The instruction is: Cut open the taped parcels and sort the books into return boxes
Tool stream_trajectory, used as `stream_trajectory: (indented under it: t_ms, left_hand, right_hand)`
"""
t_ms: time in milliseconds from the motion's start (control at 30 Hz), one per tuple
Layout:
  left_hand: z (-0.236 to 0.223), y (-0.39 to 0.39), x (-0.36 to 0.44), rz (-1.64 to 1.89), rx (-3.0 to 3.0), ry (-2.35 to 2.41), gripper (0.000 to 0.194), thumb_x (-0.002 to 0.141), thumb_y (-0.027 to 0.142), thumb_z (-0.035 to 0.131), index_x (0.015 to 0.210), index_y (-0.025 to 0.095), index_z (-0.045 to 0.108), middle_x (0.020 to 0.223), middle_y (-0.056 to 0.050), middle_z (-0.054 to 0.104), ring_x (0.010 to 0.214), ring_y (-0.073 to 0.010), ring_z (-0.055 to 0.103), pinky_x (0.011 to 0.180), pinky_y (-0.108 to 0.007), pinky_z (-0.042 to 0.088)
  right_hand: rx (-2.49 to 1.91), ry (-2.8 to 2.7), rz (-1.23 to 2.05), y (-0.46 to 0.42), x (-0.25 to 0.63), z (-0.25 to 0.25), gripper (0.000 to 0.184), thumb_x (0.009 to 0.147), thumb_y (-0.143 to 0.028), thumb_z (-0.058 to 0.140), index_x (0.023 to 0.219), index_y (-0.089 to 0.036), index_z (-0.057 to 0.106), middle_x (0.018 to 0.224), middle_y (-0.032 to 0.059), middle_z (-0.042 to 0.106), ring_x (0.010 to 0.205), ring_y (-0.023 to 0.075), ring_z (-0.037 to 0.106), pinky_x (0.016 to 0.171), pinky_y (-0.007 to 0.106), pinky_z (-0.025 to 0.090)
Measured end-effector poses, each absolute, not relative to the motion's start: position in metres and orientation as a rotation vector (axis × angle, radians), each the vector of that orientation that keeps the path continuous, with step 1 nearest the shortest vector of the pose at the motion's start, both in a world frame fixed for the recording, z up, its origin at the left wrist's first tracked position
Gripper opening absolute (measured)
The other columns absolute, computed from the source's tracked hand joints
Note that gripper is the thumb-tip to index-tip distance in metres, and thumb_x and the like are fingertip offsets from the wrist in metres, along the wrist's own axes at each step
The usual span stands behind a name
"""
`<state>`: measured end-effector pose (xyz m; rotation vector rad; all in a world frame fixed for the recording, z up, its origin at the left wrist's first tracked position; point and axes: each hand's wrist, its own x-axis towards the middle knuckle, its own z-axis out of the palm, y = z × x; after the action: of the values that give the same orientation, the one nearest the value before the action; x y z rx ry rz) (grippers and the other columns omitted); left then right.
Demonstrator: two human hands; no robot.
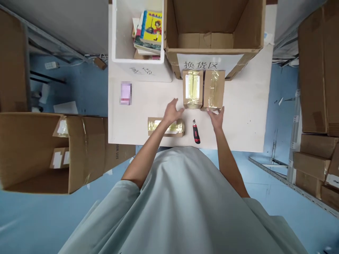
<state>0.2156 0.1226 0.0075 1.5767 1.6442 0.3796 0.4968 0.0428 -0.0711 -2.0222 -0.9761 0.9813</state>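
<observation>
Our hands (173, 112) are spread, and we might bump the knife (196, 132) off the bench's (238, 123) near edge.

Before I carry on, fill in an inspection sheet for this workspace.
Surface: pale tabletop, few dark specks right.
Job's things: left carton and right carton, taped, side by side; third carton near front edge; cutter, blade state unclear.
Clutter: blurred pink item; foam box holding books.
Hands: left hand open beside third carton; right hand at right carton's near edge.
Cables: white cable, floor left.
Surroundings: stacked cartons, far right.
</observation>
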Motion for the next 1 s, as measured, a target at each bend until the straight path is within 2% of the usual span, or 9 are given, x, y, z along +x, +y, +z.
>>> stream_trajectory:
  t_ms: [100, 200, 267, 333, 467, 600, 733, 867, 1000]
  left_hand:
    - [0.004, 0.089, 0.152, 0.604, 1.614, 1.774, 0.073, 0.097, 0.052, 0.079, 0.16, 0.021, 0.061, 0.179, -0.017, 0.05, 0.171, -0.038, 0.04, 0.145, -0.058, 0.027]
    - [0.003, 0.041, 0.095, 0.665, 1.503, 1.925, 0.074, 0.099, 0.06, 0.076, 0.159, 0.02, 0.061, 0.177, -0.021, 0.051, 0.171, -0.0394, 0.04, 0.145, -0.058, 0.026]
    - [0.001, 0.012, 0.069, 0.638, 1.371, 1.97, 0.074, 0.1, 0.061, 0.074, 0.16, 0.019, 0.06, 0.173, -0.022, 0.055, 0.166, -0.0397, 0.048, 0.141, -0.059, 0.035]
    - [-0.004, -0.009, 0.054, 0.621, 1.249, 1.938, 0.071, 0.101, 0.061, 0.072, 0.159, 0.02, 0.061, 0.169, -0.022, 0.06, 0.158, -0.0383, 0.058, 0.134, -0.058, 0.047]
    - [-0.013, -0.026, 0.045, 0.679, 1.13, 1.811, 0.061, 0.101, 0.053, 0.072, 0.151, 0.018, 0.067, 0.159, -0.021, 0.069, 0.146, -0.034, 0.069, 0.126, -0.054, 0.057]
    - [-0.015, -0.025, 0.044, 0.757, 1.111, 1.677, 0.052, 0.1, 0.042, 0.071, 0.146, 0.017, 0.071, 0.152, -0.017, 0.074, 0.141, -0.0307, 0.073, 0.126, -0.051, 0.058]
    - [-0.01, -0.024, 0.037, 0.756, 1.122, 1.609, 0.044, 0.101, 0.033, 0.069, 0.142, 0.021, 0.073, 0.145, -0.013, 0.079, 0.138, -0.0288, 0.075, 0.125, -0.049, 0.059]
    - [-0.005, -0.027, 0.012, 0.772, 1.129, 1.577, 0.049, 0.101, 0.027, 0.07, 0.149, 0.024, 0.069, 0.143, -0.011, 0.079, 0.134, -0.0279, 0.077, 0.122, -0.049, 0.062]
    - [-0.005, -0.026, -0.022, 0.772, 1.186, 1.544, 0.036, 0.101, 0.026, 0.069, 0.137, 0.025, 0.075, 0.139, -0.009, 0.078, 0.127, -0.0256, 0.078, 0.119, -0.045, 0.063]
  right_hand:
    - [-2.229, -0.985, 1.179, -0.001, 0.457, -0.078, 0.12, 0.08, -0.063, 0.088, 0.176, -0.014, 0.033, 0.16, 0.0273, 0.058, 0.125, 0.0343, 0.073, 0.112, 0.049, 0.061]
    - [-2.394, -1.276, 1.208, -0.039, 0.42, -0.08, 0.089, 0.084, -0.048, 0.085, 0.16, -0.013, 0.053, 0.152, 0.0249, 0.062, 0.132, 0.038, 0.067, 0.113, 0.051, 0.058]
    - [-2.436, -1.417, 1.144, -0.051, 0.404, -0.08, 0.065, 0.088, -0.036, 0.075, 0.148, -0.015, 0.061, 0.147, 0.0229, 0.064, 0.131, 0.0378, 0.065, 0.111, 0.051, 0.057]
    - [-2.439, -1.422, 1.113, -0.054, 0.395, -0.077, 0.05, 0.088, -0.03, 0.068, 0.136, -0.017, 0.066, 0.138, 0.0198, 0.068, 0.122, 0.0351, 0.068, 0.106, 0.048, 0.058]
    - [-2.294, -1.222, 1.181, -0.052, 0.385, -0.06, 0.031, 0.092, -0.038, 0.061, 0.118, -0.022, 0.067, 0.112, 0.011, 0.075, 0.1, 0.0288, 0.071, 0.095, 0.043, 0.061]
    - [-2.099, -1.14, 1.172, -0.052, 0.366, -0.033, 0.036, 0.103, -0.051, 0.046, 0.121, -0.025, 0.063, 0.114, 0.0096, 0.078, 0.099, 0.0249, 0.074, 0.087, 0.038, 0.061]
    - [-2.158, -1.169, 1.003, -0.054, 0.338, -0.013, 0.04, 0.104, -0.056, 0.044, 0.119, -0.024, 0.065, 0.112, 0.0098, 0.079, 0.104, 0.0262, 0.073, 0.094, 0.04, 0.061]
    - [-2.206, -1.231, 0.93, -0.06, 0.31, -0.002, 0.046, 0.105, -0.057, 0.043, 0.124, -0.023, 0.066, 0.114, 0.0105, 0.078, 0.108, 0.0274, 0.071, 0.1, 0.042, 0.06]
    - [-2.211, -1.319, 0.935, -0.063, 0.281, 0.002, 0.052, 0.107, -0.061, 0.039, 0.131, -0.023, 0.064, 0.118, 0.0111, 0.077, 0.113, 0.0276, 0.071, 0.101, 0.041, 0.059]
